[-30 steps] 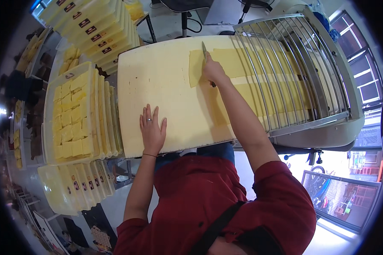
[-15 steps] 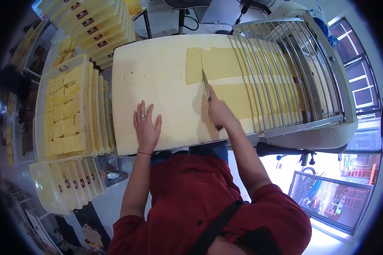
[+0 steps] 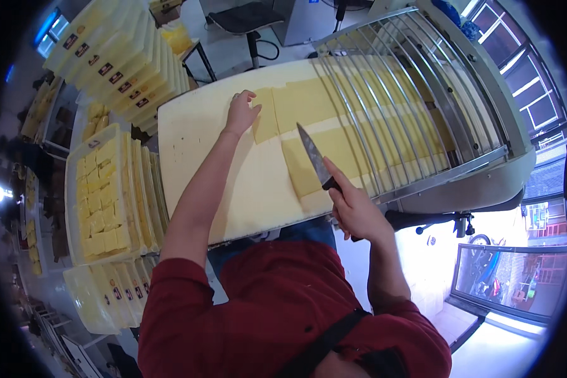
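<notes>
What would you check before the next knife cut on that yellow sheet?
1. Knife gripped firmly in right hand: ok.
2. Left hand away from the blade: ok, it rests on the far cut strip.
3. Blade lifted off the yellow sheet: cannot tell.
4. Sheet lying flat on the white board: ok.
5. Tray of cut pieces apart from the cutting area: ok.

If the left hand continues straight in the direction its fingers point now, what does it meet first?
The left hand points toward the far edge of the cream board, its fingers at the cut yellow slab piece. Going on, it probably meets that edge first, though depth is unclear.
</notes>
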